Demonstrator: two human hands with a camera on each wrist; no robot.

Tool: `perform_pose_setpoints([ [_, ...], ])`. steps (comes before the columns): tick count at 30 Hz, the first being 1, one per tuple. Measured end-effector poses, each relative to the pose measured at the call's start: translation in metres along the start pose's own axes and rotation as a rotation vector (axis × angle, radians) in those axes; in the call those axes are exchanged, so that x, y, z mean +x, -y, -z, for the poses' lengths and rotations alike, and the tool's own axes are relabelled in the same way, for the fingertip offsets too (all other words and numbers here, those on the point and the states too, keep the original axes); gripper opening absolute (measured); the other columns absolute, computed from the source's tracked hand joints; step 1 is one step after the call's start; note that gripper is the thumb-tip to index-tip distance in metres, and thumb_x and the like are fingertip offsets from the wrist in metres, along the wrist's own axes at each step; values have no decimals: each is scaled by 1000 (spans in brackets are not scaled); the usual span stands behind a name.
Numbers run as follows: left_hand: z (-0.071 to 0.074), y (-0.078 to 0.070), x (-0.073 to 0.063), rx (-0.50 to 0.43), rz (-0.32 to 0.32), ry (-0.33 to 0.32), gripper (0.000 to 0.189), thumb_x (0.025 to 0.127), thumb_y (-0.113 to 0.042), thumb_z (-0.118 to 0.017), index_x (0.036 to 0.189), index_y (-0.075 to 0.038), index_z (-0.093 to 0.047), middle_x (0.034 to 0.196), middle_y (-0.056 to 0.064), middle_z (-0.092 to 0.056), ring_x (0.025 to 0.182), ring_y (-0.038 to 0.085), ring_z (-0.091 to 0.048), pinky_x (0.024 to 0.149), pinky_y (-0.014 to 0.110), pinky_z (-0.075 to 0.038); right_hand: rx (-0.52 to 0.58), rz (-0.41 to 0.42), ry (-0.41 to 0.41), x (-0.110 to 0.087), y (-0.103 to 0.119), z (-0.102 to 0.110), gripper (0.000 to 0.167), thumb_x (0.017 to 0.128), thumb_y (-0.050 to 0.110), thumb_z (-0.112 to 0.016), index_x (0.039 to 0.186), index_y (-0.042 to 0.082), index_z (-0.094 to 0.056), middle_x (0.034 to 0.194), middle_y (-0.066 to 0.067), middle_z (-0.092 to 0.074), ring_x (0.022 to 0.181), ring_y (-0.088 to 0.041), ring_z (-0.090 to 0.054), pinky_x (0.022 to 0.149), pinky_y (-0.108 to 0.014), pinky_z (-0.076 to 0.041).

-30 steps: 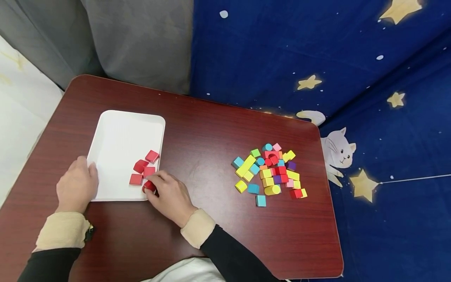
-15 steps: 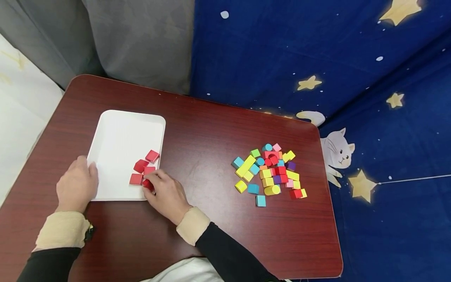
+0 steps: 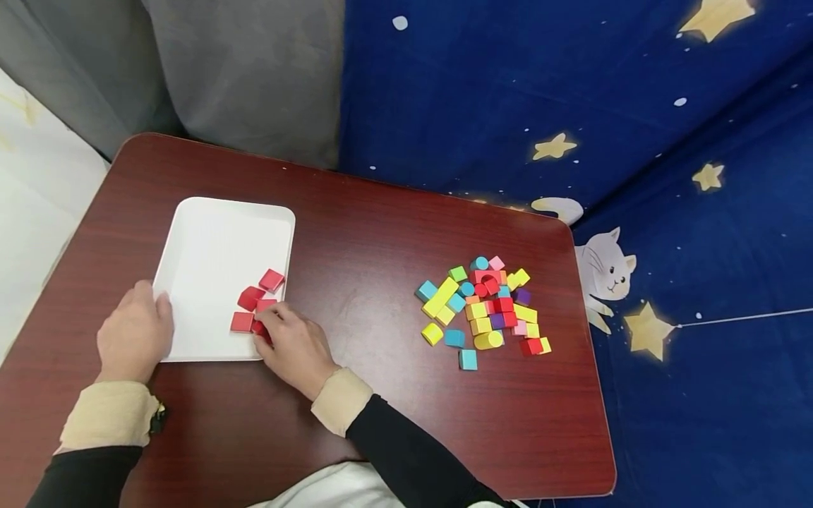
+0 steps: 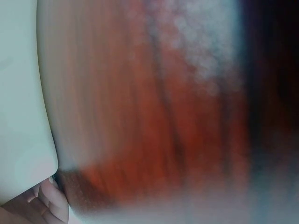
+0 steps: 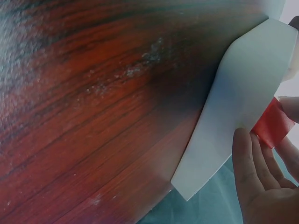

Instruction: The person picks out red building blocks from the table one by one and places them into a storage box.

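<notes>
A white tray (image 3: 212, 257) lies on the left part of the table. My left hand (image 3: 135, 335) grips its left rim, thumb over the edge; in the left wrist view some curled fingers (image 4: 52, 200) show by the tray's corner. Over the tray's near right corner, my right hand (image 3: 297, 351) pinches a red block (image 5: 272, 125) between thumb and fingers, and much of that block is hidden in the head view. Several more red blocks lie loosely grouped close by, among them a flat-looking one (image 3: 241, 322) and another (image 3: 272, 280) by the right wall.
On the right half of the brown table (image 3: 362, 247) is a pile of mixed blocks, including a long yellow block (image 3: 440, 298), a red arch (image 3: 488, 276) and a blue cube (image 3: 468, 360). A dark blue star-patterned curtain (image 3: 444, 92) hangs behind.
My right hand has shifted slightly left and away from me, taking the pinched red block closer to the other red blocks. My left hand stays on the tray's rim.
</notes>
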State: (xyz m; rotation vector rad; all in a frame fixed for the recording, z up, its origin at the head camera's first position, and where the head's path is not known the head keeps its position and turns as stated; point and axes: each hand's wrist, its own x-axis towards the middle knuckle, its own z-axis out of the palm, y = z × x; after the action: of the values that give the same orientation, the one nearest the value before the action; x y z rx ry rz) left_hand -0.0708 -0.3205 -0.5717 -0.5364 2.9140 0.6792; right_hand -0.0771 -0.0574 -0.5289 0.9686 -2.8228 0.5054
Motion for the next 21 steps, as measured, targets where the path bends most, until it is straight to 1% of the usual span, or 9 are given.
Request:
perform_pose_setpoints([
  [5,2,-2,1,2,0,15,43,106,-22,-38,125,16,-41,103,38,-52,86,63,-56,56,61,-41,-31,9,15,2,-1,-2,16,93,31,-69,107,22,-70,106,10,-67,81,-1,-69,65,-14,-51],
  [10,2,-2,0,-1,-1,8,43,106,-22,-38,125,16,-41,104,38,-52,87,63,-55,58,62,-41,-36,22,19,4,-1,-3,17,94,30,-68,108,21,-69,108,10,-66,83,0,-69,67,-14,-52],
  [17,1,-1,0,9,2,3,43,107,-23,-37,126,16,-41,107,39,-52,89,63,-55,60,64,-42,-76,24,30,11,-1,-5,10,95,30,-66,101,22,-68,101,10,-65,83,0,-65,64,-14,-50],
  [21,0,0,1,11,3,6,44,107,-23,-36,126,16,-41,109,39,-51,90,64,-55,60,64,-42,-97,10,50,15,-1,-5,11,96,33,-66,96,22,-66,96,9,-63,74,-1,-62,58,-15,-46],
])
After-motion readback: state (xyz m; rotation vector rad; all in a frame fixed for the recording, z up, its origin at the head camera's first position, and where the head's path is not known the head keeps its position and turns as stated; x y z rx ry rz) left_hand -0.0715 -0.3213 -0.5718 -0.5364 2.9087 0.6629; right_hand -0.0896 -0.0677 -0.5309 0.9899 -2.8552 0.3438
